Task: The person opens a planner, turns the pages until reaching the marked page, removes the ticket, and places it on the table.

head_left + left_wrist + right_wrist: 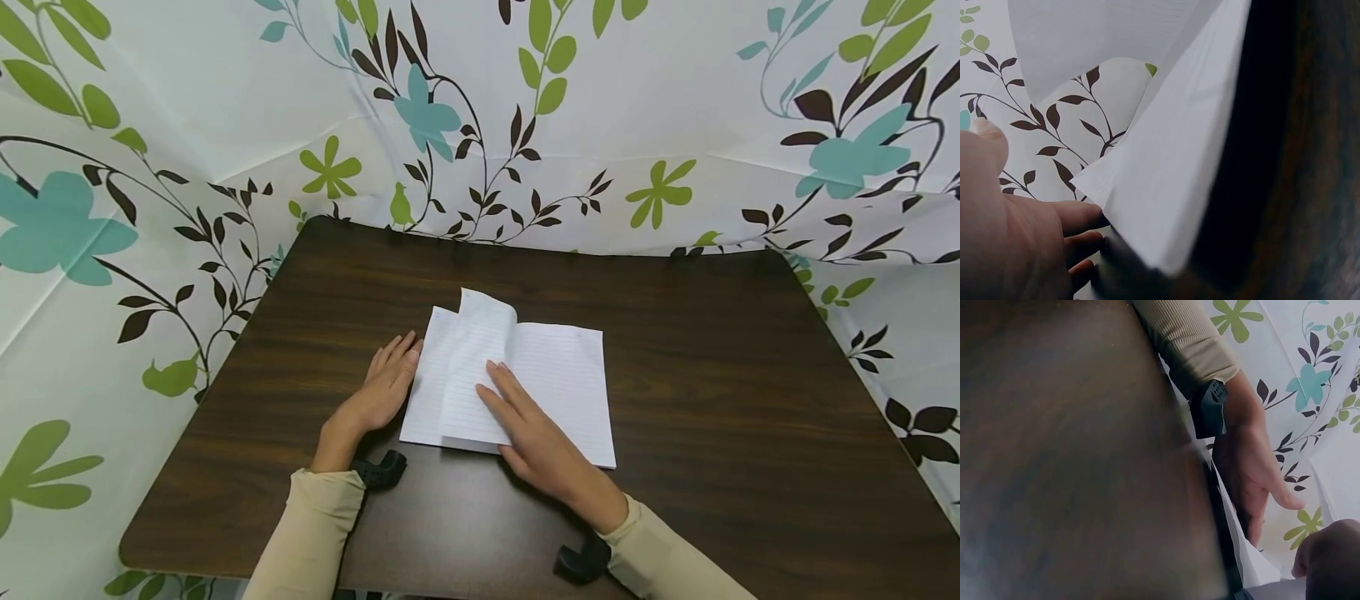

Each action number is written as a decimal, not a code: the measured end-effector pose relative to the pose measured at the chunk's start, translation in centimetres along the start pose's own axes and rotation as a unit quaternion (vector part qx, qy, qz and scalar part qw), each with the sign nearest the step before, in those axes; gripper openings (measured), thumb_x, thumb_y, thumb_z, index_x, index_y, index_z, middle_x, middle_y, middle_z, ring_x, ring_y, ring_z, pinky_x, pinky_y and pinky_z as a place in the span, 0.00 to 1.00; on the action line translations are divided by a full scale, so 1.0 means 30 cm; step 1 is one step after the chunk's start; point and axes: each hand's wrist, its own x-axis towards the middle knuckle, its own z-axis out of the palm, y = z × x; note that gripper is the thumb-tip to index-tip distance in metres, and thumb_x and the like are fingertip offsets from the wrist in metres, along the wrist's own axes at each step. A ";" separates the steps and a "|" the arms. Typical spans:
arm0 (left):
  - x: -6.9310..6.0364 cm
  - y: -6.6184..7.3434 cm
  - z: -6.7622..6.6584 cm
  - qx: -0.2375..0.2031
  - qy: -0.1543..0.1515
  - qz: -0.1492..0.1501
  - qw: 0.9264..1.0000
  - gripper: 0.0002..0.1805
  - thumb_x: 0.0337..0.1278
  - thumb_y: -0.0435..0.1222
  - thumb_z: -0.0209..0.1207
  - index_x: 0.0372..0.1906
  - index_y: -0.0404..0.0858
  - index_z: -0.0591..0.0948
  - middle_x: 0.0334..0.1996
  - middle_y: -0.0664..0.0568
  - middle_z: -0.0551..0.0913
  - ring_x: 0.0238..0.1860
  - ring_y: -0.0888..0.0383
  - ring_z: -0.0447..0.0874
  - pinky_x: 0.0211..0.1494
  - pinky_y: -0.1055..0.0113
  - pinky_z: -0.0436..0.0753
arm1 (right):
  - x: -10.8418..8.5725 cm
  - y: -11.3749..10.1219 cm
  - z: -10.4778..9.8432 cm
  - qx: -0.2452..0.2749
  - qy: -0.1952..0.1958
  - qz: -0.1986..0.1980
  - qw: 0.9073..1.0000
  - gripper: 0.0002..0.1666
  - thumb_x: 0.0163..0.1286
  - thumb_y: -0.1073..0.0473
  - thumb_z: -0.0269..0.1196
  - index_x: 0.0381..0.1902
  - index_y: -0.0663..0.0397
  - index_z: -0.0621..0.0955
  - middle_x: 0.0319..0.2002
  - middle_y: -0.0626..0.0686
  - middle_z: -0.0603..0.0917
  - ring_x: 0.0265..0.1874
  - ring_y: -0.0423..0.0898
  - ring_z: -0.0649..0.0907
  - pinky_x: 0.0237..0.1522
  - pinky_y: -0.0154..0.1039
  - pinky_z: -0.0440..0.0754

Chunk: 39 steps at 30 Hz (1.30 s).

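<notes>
An open notebook (564,383) with white lined pages lies on the dark wooden table. One loose page (480,342) is raised and bowed across its left half, its top curling up. My right hand (538,442) rests against this page near the middle with fingers extended. Beside the notebook's left edge lies my left hand (381,390), its fingers straight and touching the edge. In the left wrist view, the left hand's fingertips (1094,215) meet the corner of the pages, and the lifted page (1097,37) arches above. The right wrist view shows the right hand (1335,556) only partly, dark at the corner.
The brown wood-grain table (712,400) extends to both sides of the notebook. A white curtain (247,100) printed with leaves and flowers hangs behind and beside it. Black devices (382,471) are strapped to both wrists, below beige sleeves.
</notes>
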 end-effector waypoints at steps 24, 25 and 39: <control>0.002 0.010 0.004 0.008 0.000 -0.015 1.000 0.38 0.86 0.55 0.26 0.83 0.32 0.53 0.85 0.37 0.45 0.86 0.36 0.35 0.83 0.35 0.32 | 0.018 -0.004 0.048 -0.074 -0.064 -0.021 0.995 0.40 0.71 0.56 0.69 0.77 0.57 0.70 0.80 0.58 0.67 0.80 0.54 0.67 0.75 0.50 0.73; 0.003 0.009 0.006 0.013 -0.001 -0.018 1.000 0.38 0.86 0.55 0.27 0.83 0.33 0.53 0.85 0.37 0.45 0.86 0.36 0.34 0.84 0.36 0.32 | 0.019 -0.005 0.050 -0.078 -0.065 -0.024 0.995 0.39 0.72 0.54 0.69 0.76 0.57 0.71 0.80 0.58 0.68 0.80 0.54 0.67 0.75 0.50 0.73; 0.010 -0.011 0.021 0.046 -0.002 0.002 0.999 0.46 0.76 0.53 0.55 0.84 0.32 0.52 0.85 0.34 0.43 0.85 0.34 0.35 0.83 0.33 0.33 | 0.021 0.019 0.037 0.009 -0.061 0.002 0.998 0.28 0.78 0.51 0.63 0.72 0.52 0.77 0.75 0.54 0.75 0.75 0.51 0.75 0.72 0.51 0.77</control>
